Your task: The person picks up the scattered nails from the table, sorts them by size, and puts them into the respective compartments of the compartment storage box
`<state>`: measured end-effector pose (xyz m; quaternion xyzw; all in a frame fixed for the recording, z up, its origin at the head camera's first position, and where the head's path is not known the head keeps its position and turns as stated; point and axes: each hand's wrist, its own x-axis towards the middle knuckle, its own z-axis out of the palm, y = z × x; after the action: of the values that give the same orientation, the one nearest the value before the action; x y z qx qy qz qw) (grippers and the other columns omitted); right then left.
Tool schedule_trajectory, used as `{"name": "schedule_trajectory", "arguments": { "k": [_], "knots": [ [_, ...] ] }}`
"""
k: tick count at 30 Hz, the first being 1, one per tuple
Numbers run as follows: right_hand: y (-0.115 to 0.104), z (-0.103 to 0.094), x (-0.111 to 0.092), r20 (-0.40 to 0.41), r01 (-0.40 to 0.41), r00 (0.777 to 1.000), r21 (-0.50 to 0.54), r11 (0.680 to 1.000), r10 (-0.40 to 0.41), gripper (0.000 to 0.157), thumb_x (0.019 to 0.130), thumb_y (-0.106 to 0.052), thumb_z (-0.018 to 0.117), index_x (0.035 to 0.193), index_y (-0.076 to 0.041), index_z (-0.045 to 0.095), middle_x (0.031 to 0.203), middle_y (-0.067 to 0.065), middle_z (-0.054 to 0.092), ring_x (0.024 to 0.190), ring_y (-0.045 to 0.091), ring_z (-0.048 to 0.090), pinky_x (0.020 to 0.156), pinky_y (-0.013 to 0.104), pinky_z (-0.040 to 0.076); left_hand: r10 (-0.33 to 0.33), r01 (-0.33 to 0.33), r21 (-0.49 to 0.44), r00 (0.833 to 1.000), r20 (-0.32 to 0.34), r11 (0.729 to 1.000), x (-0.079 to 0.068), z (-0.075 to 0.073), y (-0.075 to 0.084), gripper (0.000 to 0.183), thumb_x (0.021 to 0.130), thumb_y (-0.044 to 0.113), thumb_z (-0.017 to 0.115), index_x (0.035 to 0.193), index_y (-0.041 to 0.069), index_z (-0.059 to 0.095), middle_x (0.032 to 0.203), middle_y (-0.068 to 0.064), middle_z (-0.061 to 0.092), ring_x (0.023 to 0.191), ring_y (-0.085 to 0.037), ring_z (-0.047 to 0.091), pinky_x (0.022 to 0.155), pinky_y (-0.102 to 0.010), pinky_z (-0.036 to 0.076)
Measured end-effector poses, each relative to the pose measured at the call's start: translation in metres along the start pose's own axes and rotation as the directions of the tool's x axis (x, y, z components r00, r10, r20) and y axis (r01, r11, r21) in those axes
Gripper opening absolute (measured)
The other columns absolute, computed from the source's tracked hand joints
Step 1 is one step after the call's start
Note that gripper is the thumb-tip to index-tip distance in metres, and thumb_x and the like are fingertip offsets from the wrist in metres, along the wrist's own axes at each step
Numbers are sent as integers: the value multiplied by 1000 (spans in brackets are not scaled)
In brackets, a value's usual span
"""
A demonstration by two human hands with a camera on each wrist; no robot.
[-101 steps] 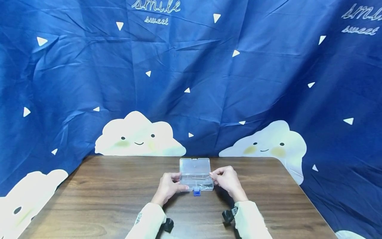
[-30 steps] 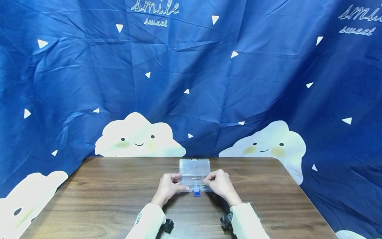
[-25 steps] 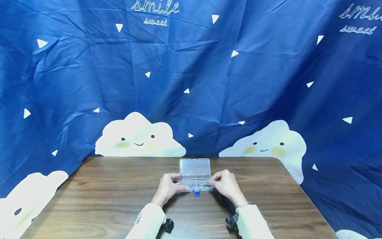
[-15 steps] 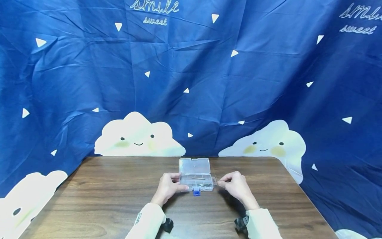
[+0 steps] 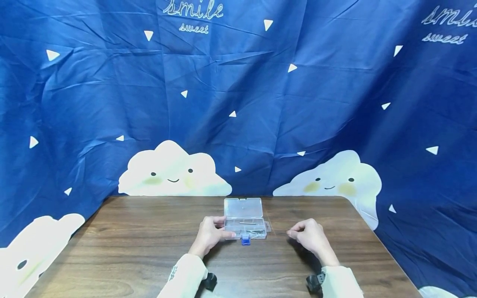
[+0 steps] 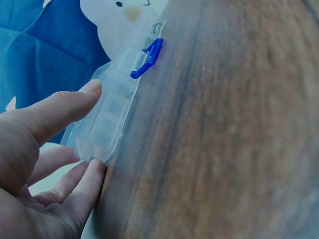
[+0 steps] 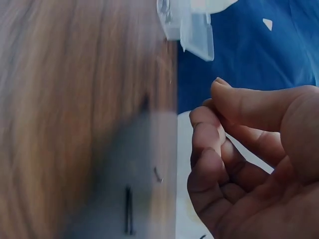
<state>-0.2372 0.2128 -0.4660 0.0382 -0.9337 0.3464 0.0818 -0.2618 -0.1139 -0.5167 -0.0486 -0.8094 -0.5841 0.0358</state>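
Observation:
A clear plastic storage box (image 5: 232, 227) with a blue latch (image 5: 245, 239) stands on the table, its lid (image 5: 243, 207) raised at the back. Thin metal pieces (image 5: 255, 232) lie in the front right part, and one thin rod (image 5: 247, 223) farther back. My left hand (image 5: 207, 235) holds the box's left end; in the left wrist view the thumb (image 6: 75, 105) lies along the front and the fingers at the end wall. My right hand (image 5: 310, 236) is right of the box, apart from it, thumb and fingertips close together. Whether something thin is between them is hidden.
Under everything is a brown wooden table (image 5: 156, 231), with a blue curtain (image 5: 238, 82) printed with clouds behind it. A small clear tab (image 5: 267, 226) sticks out from the box's right end. Dark thin marks in the right wrist view are too blurred to identify.
My right hand was over the inside of the box a second ago and has drawn away to the right, uncovering the box's right end. My left hand and the box have stayed put.

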Motion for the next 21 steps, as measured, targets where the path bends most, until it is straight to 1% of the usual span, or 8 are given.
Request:
{"name": "schedule_trajectory", "arguments": {
  "k": [6, 10, 16, 21],
  "knots": [
    [15, -10, -5, 25, -23, 999, -42, 999, 24, 17, 82, -16, 83, 67, -17, 75, 58, -7, 61, 59, 12, 55, 63, 33, 47, -2, 2, 4, 1000, -3, 1000, -1, -1, 2, 69, 63, 7, 96, 125, -6, 67, 108, -16, 73, 97, -24, 69, 79, -32, 58],
    [23, -17, -8, 61, -39, 997, -34, 999, 41, 15, 82, -16, 82, 68, -15, 76, 59, -6, 62, 60, 12, 54, 61, 33, 45, 7, -7, 0, 1000, -5, 1000, 0, -1, 4, 70, 63, 6, 96, 125, -6, 67, 108, -17, 73, 96, -24, 69, 78, -31, 58],
    [37, -28, -14, 123, -107, 986, -47, 993, 112, 13, 79, -14, 85, 69, -16, 76, 60, -3, 63, 61, 14, 56, 63, 33, 46, 5, -5, 7, 1000, 0, 1000, -1, 0, 3, 70, 63, 7, 96, 125, -6, 67, 108, -17, 73, 98, -25, 69, 78, -31, 57],
    [46, -33, -17, 132, -94, 985, -104, 990, 107, 14, 74, -16, 89, 68, -17, 76, 69, -4, 68, 72, 16, 57, 69, 38, 47, -1, 1, 11, 1000, -4, 1000, -2, 0, 2, 71, 63, 7, 96, 125, -6, 67, 109, -17, 72, 98, -25, 68, 78, -31, 57]
  ]
}}
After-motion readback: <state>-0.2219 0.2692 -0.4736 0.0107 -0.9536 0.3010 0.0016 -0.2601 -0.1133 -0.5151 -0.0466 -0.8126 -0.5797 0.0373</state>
